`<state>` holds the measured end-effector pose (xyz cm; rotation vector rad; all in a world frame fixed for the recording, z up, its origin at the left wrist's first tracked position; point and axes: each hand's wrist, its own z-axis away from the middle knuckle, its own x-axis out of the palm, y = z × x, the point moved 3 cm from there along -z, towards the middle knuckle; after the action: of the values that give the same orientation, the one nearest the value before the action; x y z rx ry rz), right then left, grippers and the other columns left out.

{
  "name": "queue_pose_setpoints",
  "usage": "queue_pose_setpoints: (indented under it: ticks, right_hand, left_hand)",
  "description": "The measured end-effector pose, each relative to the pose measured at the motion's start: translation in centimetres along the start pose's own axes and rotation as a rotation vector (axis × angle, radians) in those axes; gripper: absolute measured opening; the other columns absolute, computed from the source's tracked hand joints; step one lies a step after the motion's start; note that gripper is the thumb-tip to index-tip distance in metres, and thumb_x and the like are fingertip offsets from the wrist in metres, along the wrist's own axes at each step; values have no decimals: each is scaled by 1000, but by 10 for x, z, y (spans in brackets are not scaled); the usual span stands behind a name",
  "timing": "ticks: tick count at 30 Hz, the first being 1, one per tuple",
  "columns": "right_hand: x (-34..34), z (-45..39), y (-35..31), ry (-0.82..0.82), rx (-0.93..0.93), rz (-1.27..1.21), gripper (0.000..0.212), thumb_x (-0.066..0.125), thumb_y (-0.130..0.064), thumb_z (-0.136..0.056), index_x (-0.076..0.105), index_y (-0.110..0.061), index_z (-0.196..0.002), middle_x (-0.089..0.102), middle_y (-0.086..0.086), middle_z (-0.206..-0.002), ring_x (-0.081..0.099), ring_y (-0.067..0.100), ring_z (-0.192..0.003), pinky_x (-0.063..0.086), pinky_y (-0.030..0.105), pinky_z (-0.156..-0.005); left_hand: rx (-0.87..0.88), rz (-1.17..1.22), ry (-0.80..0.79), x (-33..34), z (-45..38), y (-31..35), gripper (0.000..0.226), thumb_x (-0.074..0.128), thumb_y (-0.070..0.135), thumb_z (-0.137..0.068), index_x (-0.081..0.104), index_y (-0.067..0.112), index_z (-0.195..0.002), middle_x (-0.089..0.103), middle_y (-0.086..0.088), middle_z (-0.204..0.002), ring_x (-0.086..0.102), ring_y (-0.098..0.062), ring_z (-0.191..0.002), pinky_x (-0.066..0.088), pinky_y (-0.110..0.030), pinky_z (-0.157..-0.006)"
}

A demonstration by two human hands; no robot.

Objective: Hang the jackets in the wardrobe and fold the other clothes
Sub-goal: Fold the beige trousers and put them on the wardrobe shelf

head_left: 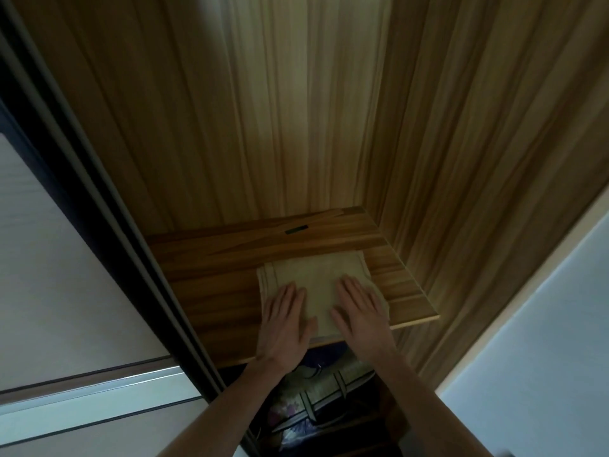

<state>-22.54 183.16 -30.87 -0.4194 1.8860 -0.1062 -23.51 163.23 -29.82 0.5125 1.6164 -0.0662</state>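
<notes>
A folded beige garment [318,271] lies flat on a wooden wardrobe shelf [217,258], towards the shelf's right side, its near edge hanging slightly over the front. My left hand [285,321] rests flat on the garment's near left part with fingers straight. Pressed flat on the near right part is my right hand [359,311], fingers spread. Both forearms reach up from the bottom of the view.
The wardrobe's wooden back and right walls [461,159] rise behind the shelf. A dark sliding-door frame [82,179] runs along the left. Below the shelf sit patterned fabric bundles [316,400]. A small dark fitting [295,230] lies near the shelf's back.
</notes>
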Motion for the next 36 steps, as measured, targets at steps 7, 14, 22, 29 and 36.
queue_pose_setpoints:
  ticks: [7, 14, 22, 29, 36]
  right_hand:
    - [17, 5, 15, -180, 4, -109, 83, 17, -78, -99, -3, -29, -164, -11, -9, -172, -18, 4, -156, -5, 31, -129]
    - [-11, 2, 4, -100, 102, -299, 77, 30, -71, -102, 14, -31, -165, 11, -14, -170, 6, 5, -158, 13, 40, -130]
    - [-71, 28, -26, 166, 138, -255, 67, 37, -57, -107, 28, -20, -163, 33, -1, -167, 28, 13, -155, 25, 47, -125]
    - [-125, 66, -52, 304, 259, -173, 58, 43, -52, -108, 38, -23, -158, 43, -5, -160, 33, 11, -150, 24, 33, -124]
    - [-163, 115, -79, 367, 378, -38, 67, 34, -63, -106, 39, -21, -158, 43, -4, -162, 32, 13, -152, 22, 32, -126]
  left_hand:
    - [8, 19, -148, 7, -6, -14, 83, 22, 69, -104, -5, 22, -167, -12, 5, -173, -15, -7, -157, -13, -32, -126]
    - [25, 312, -21, -17, 1, -8, 85, 23, 79, -96, 14, 31, -166, 18, 8, -171, 13, -9, -156, 10, -32, -128]
    - [110, 358, 164, -61, 28, 0, 72, 32, 68, -103, 23, 30, -164, 28, 10, -167, 22, -13, -155, 22, -43, -128]
    - [174, 303, 220, -88, 47, 10, 69, 31, 63, -105, 30, 25, -162, 36, 3, -166, 29, -16, -153, 28, -47, -125]
    - [281, 348, 239, -113, 69, 33, 70, 33, 62, -104, 39, 19, -158, 43, -1, -162, 34, -20, -151, 30, -49, -124]
